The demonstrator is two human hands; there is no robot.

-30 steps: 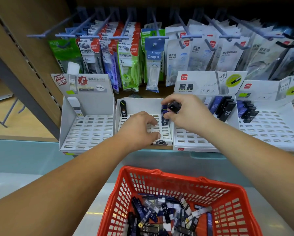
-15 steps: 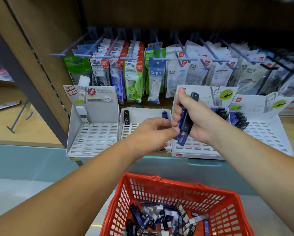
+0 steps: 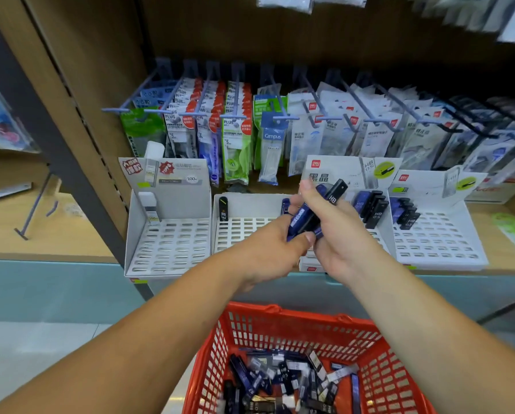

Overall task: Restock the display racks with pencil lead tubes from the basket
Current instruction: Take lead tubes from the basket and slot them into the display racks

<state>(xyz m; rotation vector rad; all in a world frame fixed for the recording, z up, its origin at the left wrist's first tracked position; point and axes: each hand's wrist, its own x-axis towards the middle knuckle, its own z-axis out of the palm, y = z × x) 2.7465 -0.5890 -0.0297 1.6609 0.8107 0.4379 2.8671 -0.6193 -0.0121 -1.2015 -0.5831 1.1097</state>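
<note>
Hands pulled back off middle rack [image 3: 238,231], now together above it. Right hand [image 3: 345,243] fingers wrapped round bunch of lead tubes [image 3: 329,201]; left hand [image 3: 265,252] pinching one's lower end, probably picking the next to slot. Rest still in basket [image 3: 280,312].

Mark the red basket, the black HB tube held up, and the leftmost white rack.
red basket [image 3: 304,314], head view, far rim.
black HB tube [image 3: 336,191], head view, upper end near the print.
leftmost white rack [image 3: 166,243], head view, slotted floor.
</note>
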